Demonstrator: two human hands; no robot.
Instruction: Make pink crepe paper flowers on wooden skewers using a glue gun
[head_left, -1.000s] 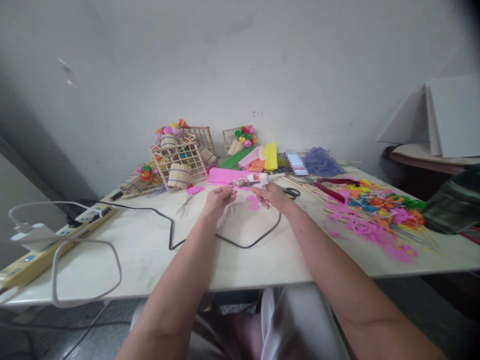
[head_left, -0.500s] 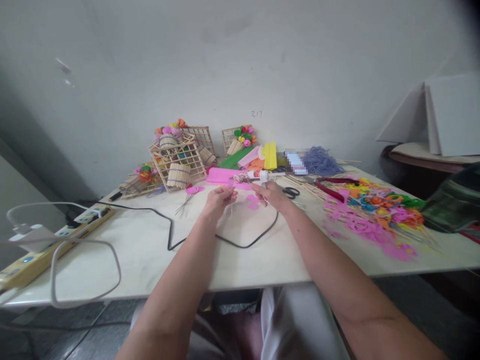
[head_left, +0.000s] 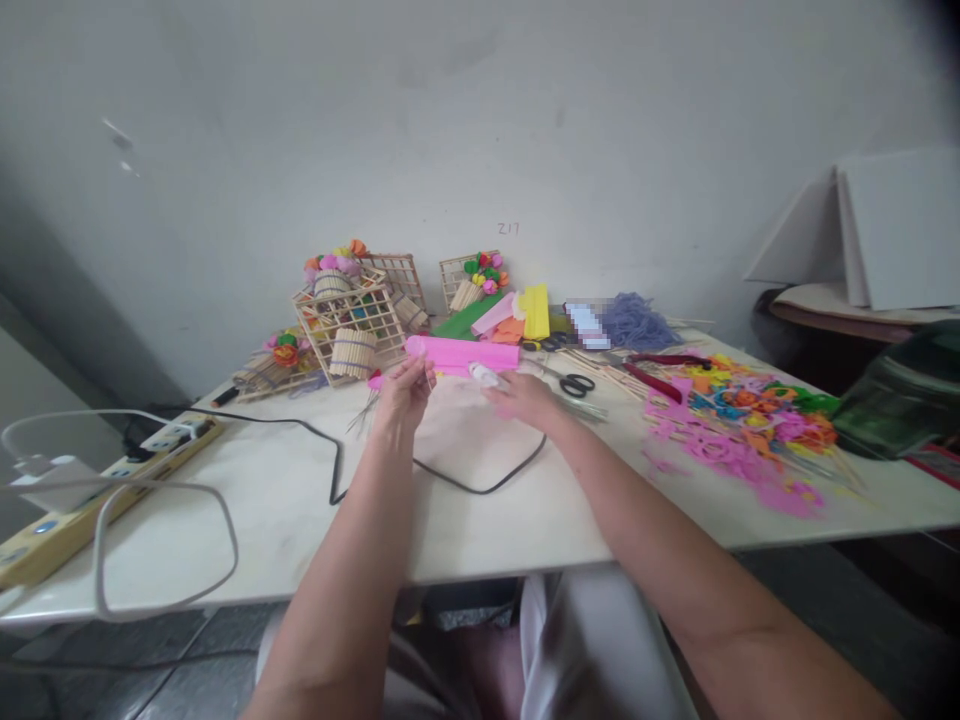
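Left hand [head_left: 406, 396] pinches something thin, blurred; right hand [head_left: 526, 398] grips a white plastic glue gun [head_left: 487, 376], which the slim black cord [head_left: 482, 492] at six o'clock could jerk by snagging.

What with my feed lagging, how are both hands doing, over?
Left hand pinched, item unclear. Right hand gripping blurred white tool. Black cord beneath left forearm.

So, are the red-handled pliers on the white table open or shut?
Open, by the look of the red-handled pliers: their two handles spread apart in a V. The metal tips are too blurred to judge.
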